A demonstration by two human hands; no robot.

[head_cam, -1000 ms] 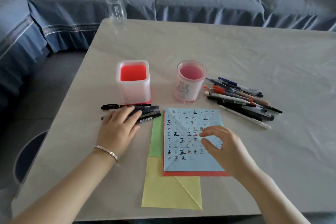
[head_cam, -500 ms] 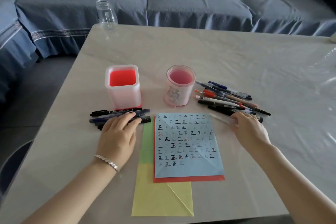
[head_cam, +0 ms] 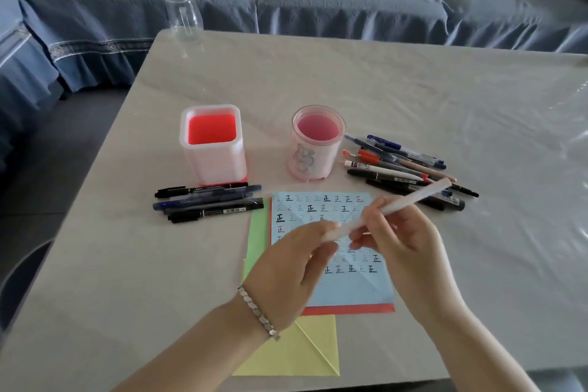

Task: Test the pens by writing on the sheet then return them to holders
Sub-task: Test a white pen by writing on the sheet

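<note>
Head view, scanning across: dark pens (head_cam: 208,202) bundled left of the blue sheet (head_cam: 356,293), square holder (head_cam: 212,143) and round holder (head_cam: 318,143) just beyond it. Above the sheet, pinches a white pen (head_cam: 401,207) by its end with left hand (head_cam: 286,274), grips the barrel with right hand (head_cam: 407,248). Loose pens (head_cam: 404,169) heaped right of the sheet.

The white pen (head_cam: 391,212) is blurred, so its tip, cap and any print cannot be made out. Its lower end vanishes behind the fingertips of the left hand (head_cam: 286,267), and part of its barrel sits inside the curled fingers of the right hand (head_cam: 404,245). Beneath both hands the middle rows of marks on the blue sheet (head_cam: 356,293) are covered. Only a thin strip of the red sheet (head_cam: 350,309) shows, nearer the wrists. Both forearms run off the bottom edge. Labels on the pens (head_cam: 397,165) beyond the right hand are too small to read.
</note>
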